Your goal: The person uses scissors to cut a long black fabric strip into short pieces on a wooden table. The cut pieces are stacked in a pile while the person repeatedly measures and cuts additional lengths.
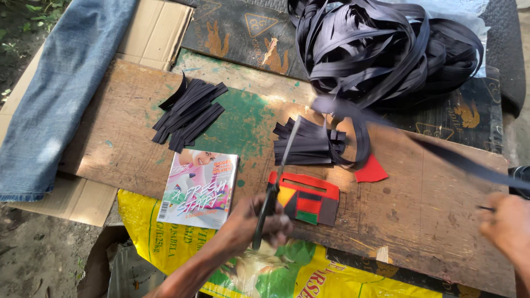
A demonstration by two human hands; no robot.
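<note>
My left hand [251, 221] clenches black-handled steel scissors [279, 176], my right hand [505, 223] grips long black strap [469, 163] at the worn wooden board's [419, 221] right edge; slack could skew the cut.

Scissors and black strap over the wooden bench.
Dark-handled scissors [274, 190], blades up and slightly open at the cut black strips [306, 144]; long black strap [441, 154] runs taut, blurred, from the tangled heap [381, 47] rightward.
</note>
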